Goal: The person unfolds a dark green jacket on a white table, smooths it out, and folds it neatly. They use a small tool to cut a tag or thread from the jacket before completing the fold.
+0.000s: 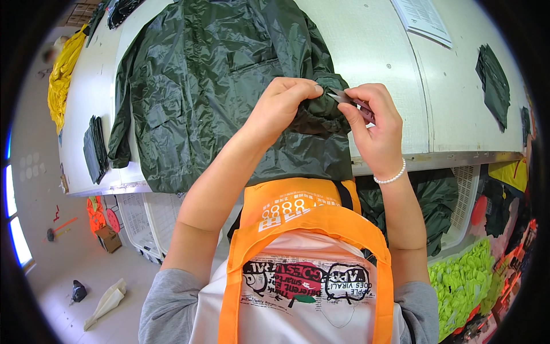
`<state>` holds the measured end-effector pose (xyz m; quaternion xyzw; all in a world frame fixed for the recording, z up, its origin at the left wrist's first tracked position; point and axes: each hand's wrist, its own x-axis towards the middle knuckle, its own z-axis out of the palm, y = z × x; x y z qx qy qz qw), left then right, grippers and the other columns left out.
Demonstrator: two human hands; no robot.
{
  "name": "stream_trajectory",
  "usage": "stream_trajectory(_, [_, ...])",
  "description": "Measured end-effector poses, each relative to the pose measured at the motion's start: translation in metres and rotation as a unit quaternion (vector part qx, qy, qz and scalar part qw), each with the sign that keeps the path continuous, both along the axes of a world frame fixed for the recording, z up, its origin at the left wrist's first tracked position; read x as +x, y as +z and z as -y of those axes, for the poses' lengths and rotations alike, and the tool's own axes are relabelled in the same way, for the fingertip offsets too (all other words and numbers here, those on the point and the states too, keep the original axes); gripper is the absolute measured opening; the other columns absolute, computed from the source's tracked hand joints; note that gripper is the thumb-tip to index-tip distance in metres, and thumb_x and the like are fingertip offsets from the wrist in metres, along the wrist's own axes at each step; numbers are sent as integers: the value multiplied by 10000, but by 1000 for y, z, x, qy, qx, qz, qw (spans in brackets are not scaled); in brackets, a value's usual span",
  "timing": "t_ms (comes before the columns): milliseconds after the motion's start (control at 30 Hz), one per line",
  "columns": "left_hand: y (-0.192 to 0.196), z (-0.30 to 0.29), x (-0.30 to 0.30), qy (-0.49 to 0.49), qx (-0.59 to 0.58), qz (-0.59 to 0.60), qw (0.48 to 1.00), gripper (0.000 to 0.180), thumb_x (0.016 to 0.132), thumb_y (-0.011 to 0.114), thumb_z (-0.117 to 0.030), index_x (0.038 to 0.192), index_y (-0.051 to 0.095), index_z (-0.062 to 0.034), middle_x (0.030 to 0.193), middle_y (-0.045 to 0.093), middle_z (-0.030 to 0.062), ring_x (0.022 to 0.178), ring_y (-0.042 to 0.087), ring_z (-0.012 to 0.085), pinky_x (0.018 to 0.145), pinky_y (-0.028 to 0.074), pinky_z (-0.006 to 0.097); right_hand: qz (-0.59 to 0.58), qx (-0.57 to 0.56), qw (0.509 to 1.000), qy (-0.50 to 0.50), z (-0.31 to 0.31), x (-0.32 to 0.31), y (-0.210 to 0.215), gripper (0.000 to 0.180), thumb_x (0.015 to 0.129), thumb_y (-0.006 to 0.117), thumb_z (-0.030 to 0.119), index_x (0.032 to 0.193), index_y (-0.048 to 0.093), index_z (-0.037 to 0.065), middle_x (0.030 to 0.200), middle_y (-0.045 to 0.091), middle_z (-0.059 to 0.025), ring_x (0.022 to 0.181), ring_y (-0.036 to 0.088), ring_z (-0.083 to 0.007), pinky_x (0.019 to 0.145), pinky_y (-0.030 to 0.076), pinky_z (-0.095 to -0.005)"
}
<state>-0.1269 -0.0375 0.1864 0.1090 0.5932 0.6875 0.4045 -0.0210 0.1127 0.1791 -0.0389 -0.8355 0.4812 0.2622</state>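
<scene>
A dark green rain jacket (pixel 212 74) lies spread on the white table (pixel 372 63). My left hand (pixel 283 109) pinches the gathered elastic cuff (pixel 323 112) of its right sleeve. My right hand (pixel 372 123) holds a small metal thread snipper (pixel 350 101) with its tip against the cuff. A bead bracelet (pixel 391 179) circles my right wrist. I wear an orange apron (pixel 303 229).
A folded dark green piece (pixel 95 149) lies at the table's left edge, another (pixel 494 83) at the right. A paper sheet (pixel 424 18) sits at the top. Yellow garments (pixel 64 74) hang far left. White crates (pixel 143 221) and neon yellow garments (pixel 464 281) sit below the table.
</scene>
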Motion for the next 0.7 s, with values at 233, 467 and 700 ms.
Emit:
stream_trajectory(233, [1,-3,-1,-14,-12,-7,1000,212,875,532,-176,778,626,-13,747,615,-3,681,542,70,664,422,222,-6,3,1000,-1,-2,-2,-1,174,798,716,93,905,597,26,861,587,-72,740,643,-181,630,533,-255])
stream_trajectory(467, [1,1,-1,-35,-29,-30,998,218,877,530,-176,758,623,-19,715,595,-20,670,525,56,651,417,220,34,-103,993,53,-5,-2,-7,166,820,704,79,929,594,20,877,583,-42,746,606,-105,637,497,-206])
stream_trajectory(700, [7,11,10,-19,-58,-77,995,170,856,566,-134,871,671,-1,721,600,-19,693,531,69,668,415,219,170,-225,956,79,-16,7,0,240,747,761,50,924,600,32,863,573,20,606,402,-32,542,352,-166])
